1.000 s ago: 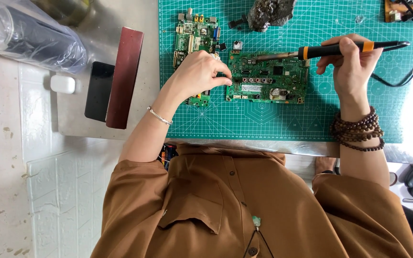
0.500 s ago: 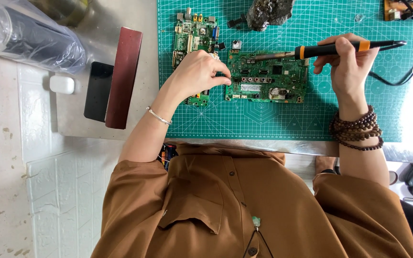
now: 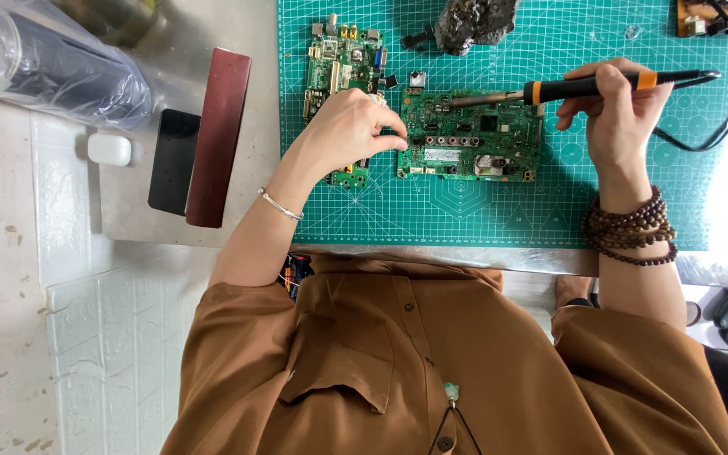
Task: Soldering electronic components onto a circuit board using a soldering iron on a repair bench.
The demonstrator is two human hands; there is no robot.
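A green circuit board [image 3: 473, 135] lies flat on a green cutting mat [image 3: 482, 215]. My left hand [image 3: 343, 131] rests at the board's left edge, its fingertips pinched together against that edge. My right hand [image 3: 621, 114] grips a soldering iron [image 3: 583, 84] with a black and orange handle, held nearly level. Its metal tip reaches over the board's upper left part. A beaded bracelet is wound around my right wrist, and a thin bangle sits on my left.
A second green circuit board [image 3: 343, 55] lies partly under my left hand. A dark rough lump [image 3: 473, 21] and a small brown board [image 3: 709, 17] sit at the mat's far edge. Left of the mat are a black phone [image 3: 172, 160], a dark red case [image 3: 216, 135], a white earbud case [image 3: 109, 149] and a plastic-wrapped bottle [image 3: 52, 67].
My right hand has levelled the soldering iron slightly, with the tip staying over the board. My left hand has kept its place at the board's edge.
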